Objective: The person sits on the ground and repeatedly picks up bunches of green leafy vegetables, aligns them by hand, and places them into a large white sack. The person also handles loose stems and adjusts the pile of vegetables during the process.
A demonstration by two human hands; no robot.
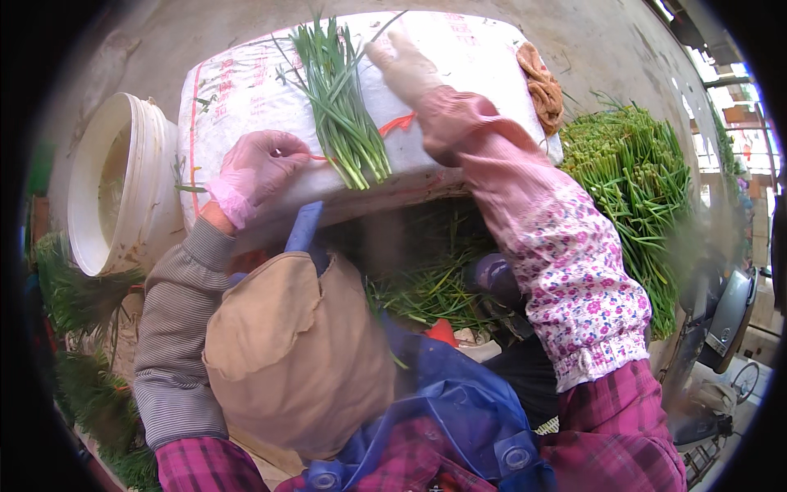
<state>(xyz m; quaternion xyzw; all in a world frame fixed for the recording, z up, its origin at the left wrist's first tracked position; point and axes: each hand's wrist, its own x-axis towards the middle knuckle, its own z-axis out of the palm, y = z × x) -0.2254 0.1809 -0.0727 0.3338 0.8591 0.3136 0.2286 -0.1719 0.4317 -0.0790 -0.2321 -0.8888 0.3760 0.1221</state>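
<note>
A loose bunch of green leafy stalks, like garlic chives (344, 117), lies on a white woven sack (246, 111) with red print, cut ends towards me. My left hand (264, 163), in a pink glove, pinches the end of a thin red tie (318, 158) left of the stalks. Part of the tie is hidden beneath the bunch; its red other end (398, 124) shows on the right. My right hand (403, 64), in a pale glove, is at the upper right of the bunch, beside a single long leaf (384, 31) that seems to be between its fingers.
At the left stands a white plastic bucket (120, 184) holding murky liquid. A brown cloth (541, 86) rests on the sack's right edge. A large stack of green stalks (627, 178) is to the right. Loose leaves (430, 289) lie below the sack. Further bunches (86, 289) are at the left.
</note>
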